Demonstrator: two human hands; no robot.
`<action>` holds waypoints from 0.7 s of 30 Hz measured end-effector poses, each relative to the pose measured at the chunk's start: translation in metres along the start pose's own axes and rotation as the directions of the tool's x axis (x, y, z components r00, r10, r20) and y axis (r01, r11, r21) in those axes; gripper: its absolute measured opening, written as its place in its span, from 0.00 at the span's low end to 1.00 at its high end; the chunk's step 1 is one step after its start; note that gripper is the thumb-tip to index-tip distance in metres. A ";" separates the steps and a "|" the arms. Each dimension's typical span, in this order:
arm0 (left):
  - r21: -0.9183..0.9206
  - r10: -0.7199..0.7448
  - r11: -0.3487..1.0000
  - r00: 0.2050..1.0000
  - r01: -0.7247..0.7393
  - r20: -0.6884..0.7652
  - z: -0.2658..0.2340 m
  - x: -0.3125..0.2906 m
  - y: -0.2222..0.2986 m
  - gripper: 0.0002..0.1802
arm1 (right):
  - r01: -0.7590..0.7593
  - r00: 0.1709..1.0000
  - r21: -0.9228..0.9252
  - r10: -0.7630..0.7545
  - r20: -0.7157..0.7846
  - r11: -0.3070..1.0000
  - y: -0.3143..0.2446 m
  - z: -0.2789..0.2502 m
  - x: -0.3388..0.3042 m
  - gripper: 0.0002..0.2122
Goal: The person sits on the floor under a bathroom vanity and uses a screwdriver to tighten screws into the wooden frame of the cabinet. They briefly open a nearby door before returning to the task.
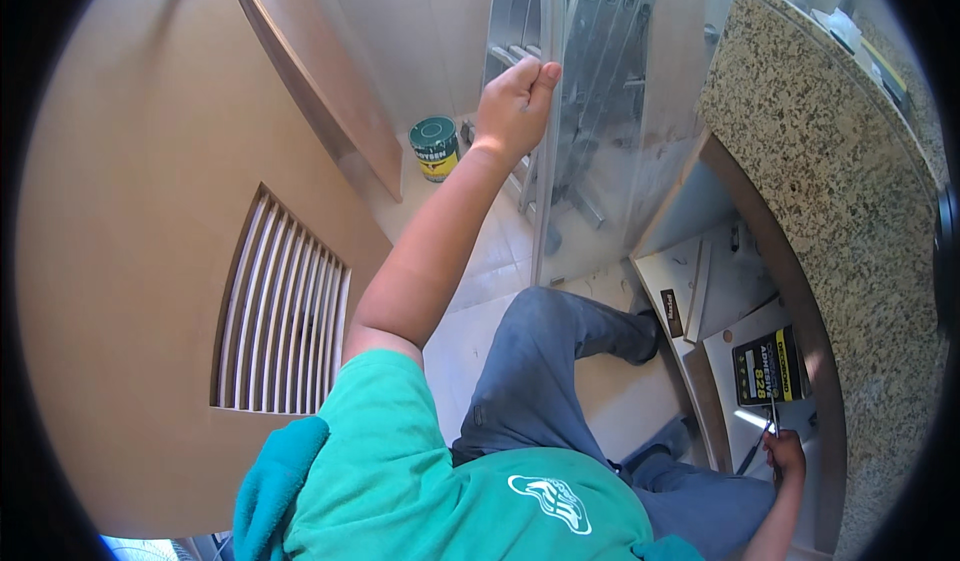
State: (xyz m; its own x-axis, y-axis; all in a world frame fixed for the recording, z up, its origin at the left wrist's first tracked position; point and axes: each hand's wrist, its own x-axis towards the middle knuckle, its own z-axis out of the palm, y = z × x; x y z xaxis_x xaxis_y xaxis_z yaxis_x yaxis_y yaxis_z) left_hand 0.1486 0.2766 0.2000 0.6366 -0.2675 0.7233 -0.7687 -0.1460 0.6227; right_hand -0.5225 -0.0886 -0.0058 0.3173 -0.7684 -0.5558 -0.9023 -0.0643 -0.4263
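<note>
My left hand (518,109) is raised, its fingers curled at the upright edge of the glass panel (545,196), and it seems to grip that edge. Low on the right, my right hand (786,453) closes round a slim metal tool with dark, narrow parts (770,423); its exact kind does not show. The tool's upper end reaches the near side of a black and yellow adhesive tin (775,366), which sits inside the cabinet (715,346) beneath the counter.
A speckled stone counter (820,151) curves along the right. Behind the glass stands an aluminium ladder (600,21). A green and yellow can (435,149) rests on the floor. To the left is a wooden door (150,211) with a louvred vent (285,311). Strips (700,286) lie in the cabinet.
</note>
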 end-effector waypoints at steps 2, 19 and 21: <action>0.012 0.007 1.000 1.000 -0.007 -0.012 -0.001 -0.001 -0.001 0.25 | 0.022 1.000 0.001 -0.022 0.000 1.000 -0.006 0.003 -0.004 0.13; -0.018 0.061 0.998 0.998 -0.061 -0.023 0.004 0.007 -0.002 0.24 | -0.054 0.998 0.003 0.054 -0.029 0.999 -0.016 -0.002 -0.008 0.13; 0.019 0.053 0.998 0.998 -0.053 -0.019 0.003 0.004 -0.004 0.22 | -0.053 0.999 -0.013 0.053 -0.013 0.999 -0.013 0.000 -0.008 0.13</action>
State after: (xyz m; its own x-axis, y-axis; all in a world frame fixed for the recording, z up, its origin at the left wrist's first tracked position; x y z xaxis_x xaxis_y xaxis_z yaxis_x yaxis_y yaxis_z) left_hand 0.1539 0.2736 0.2001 0.5960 -0.2563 0.7610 -0.8023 -0.1500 0.5778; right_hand -0.5132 -0.0814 0.0045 0.2654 -0.7787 -0.5685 -0.9215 -0.0314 -0.3872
